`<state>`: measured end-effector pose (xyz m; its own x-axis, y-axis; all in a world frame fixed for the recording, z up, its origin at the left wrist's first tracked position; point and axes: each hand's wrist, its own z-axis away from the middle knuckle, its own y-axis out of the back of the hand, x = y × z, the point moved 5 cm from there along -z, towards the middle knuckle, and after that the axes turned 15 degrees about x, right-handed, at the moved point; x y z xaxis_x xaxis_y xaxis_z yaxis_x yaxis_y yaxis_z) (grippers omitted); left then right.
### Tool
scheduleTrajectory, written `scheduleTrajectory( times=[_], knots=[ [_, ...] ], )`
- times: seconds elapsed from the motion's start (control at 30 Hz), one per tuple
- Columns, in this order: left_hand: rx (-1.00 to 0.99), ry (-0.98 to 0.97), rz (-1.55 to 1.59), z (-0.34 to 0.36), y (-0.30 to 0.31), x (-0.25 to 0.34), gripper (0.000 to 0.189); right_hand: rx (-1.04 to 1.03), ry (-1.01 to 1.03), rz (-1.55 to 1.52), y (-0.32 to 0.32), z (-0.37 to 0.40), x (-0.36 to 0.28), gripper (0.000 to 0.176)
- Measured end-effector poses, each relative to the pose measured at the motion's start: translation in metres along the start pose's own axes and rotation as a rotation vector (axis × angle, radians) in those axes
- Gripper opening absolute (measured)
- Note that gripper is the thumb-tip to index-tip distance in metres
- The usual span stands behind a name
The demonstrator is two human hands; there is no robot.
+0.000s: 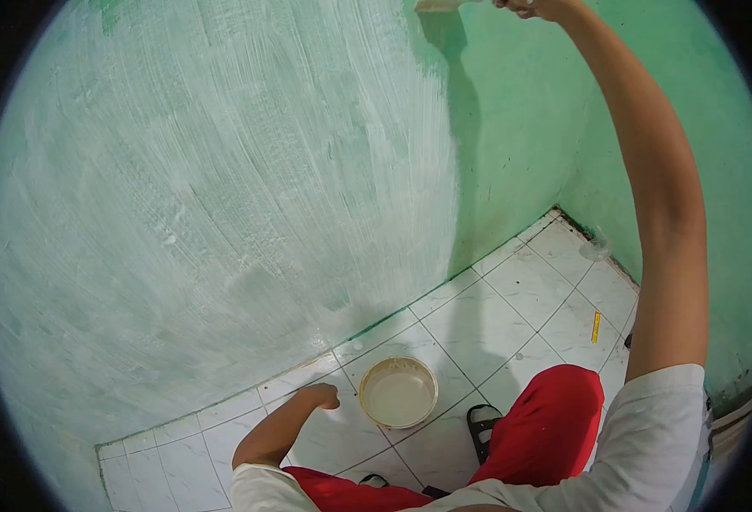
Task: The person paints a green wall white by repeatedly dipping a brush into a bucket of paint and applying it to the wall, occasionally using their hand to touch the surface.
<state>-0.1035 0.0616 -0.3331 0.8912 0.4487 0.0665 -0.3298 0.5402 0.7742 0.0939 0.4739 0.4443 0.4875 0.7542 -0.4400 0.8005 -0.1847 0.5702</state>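
At the top edge of the view my right hand (pixel 529 7) is closed around a paintbrush (pixel 438 5), only partly in frame. The brush is up at the wall (pixel 265 171), by the border between streaky white paint and bare green. My left hand (pixel 321 396) is low, its fingers curled in, with nothing visible in it. Just right of that hand, a round tub (pixel 398 361) of white paint (pixel 397 398) stands on the floor, apart from the hand.
White tiles (pixel 512 294) cover the floor up to the wall corner. A yellow strip (pixel 596 327) lies on the right, and a clear crumpled piece (pixel 596 246) sits near the corner. My sandalled foot (pixel 482 433) is right of the tub.
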Motion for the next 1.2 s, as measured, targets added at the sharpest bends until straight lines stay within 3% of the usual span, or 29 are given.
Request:
scheduleTrajectory(
  times=[0.17,0.33,0.4,0.47,0.53,0.67,0.93,1.07,1.2],
  knots=[
    [0.016,0.000,0.030,-0.001,-0.003,-0.002,0.051,0.165,-0.050,-0.181,0.015,-0.002,0.000,0.023],
    [0.013,-0.009,0.008,0.005,-0.003,-0.004,0.047,0.408,-0.118,-0.457,-0.047,0.019,0.015,0.021],
    [0.033,-0.013,0.010,-0.001,-0.012,-0.010,0.047,0.626,0.370,-0.494,-0.117,0.004,0.052,0.023],
    [0.054,-0.018,0.014,-0.005,-0.014,-0.014,0.047,0.634,0.325,-0.533,-0.161,0.049,0.068,0.024],
    [-0.016,-0.012,-0.001,-0.006,-0.015,-0.012,0.050,0.581,0.197,-0.528,-0.197,0.098,0.086,0.028],
    [0.001,0.001,0.021,-0.001,-0.014,-0.010,0.050,0.440,0.154,-0.560,-0.240,0.168,0.122,0.019],
    [0.037,0.008,0.006,0.005,0.002,0.001,0.045,0.046,0.063,-0.410,-0.243,0.228,0.176,0.020],
    [0.063,0.012,0.027,0.011,0.012,0.004,0.046,-0.079,-0.010,-0.382,-0.221,0.251,0.168,0.023],
    [0.082,0.013,0.027,0.019,0.015,0.007,0.048,-0.127,0.083,-0.363,-0.188,0.253,0.117,0.023]
  ],
)
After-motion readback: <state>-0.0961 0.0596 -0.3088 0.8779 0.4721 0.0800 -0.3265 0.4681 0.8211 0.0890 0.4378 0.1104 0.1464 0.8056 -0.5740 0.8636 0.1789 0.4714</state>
